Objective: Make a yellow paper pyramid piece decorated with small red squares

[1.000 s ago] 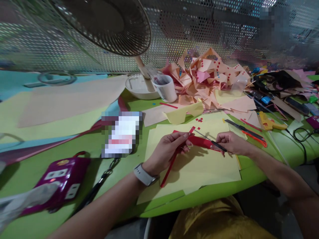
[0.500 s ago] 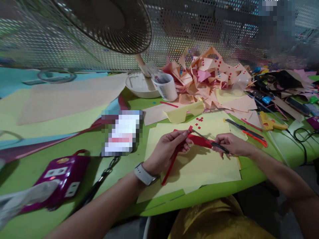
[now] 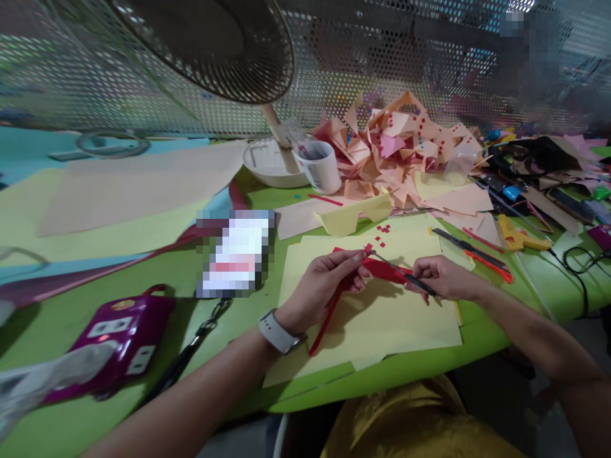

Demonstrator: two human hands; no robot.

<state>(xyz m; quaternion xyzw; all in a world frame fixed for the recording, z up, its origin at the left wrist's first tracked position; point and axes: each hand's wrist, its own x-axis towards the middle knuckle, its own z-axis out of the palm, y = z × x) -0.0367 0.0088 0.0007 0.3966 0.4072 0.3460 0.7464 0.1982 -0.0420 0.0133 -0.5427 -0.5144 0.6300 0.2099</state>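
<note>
My left hand (image 3: 337, 273) is closed, pinching a narrow red paper strip (image 3: 326, 323) between thumb and fingertips. The strip's long end hangs down toward the yellow sheets. My right hand (image 3: 436, 277) grips black-handled scissors (image 3: 398, 268), with the blades reaching left to the strip's upper end. The blades' gap is too small to make out. Beneath both hands, a wider red piece of paper (image 3: 387, 270) lies on the stacked yellow paper (image 3: 396, 324). Several small red paper squares (image 3: 380, 242) are scattered just beyond my left fingertips.
A phone (image 3: 238, 254) and a purple power socket block (image 3: 126, 337) lie left. Behind are a fan (image 3: 205, 44), a white cup (image 3: 322, 168) and a heap of peach paper pieces (image 3: 382, 152). At right sit a utility knife (image 3: 470, 248) and a yellow glue gun (image 3: 520, 235).
At the strip's upper end, the scissor tips and the bit of red paper have shifted slightly. Both hands stay in nearly the same place, and the view has moved a little.
</note>
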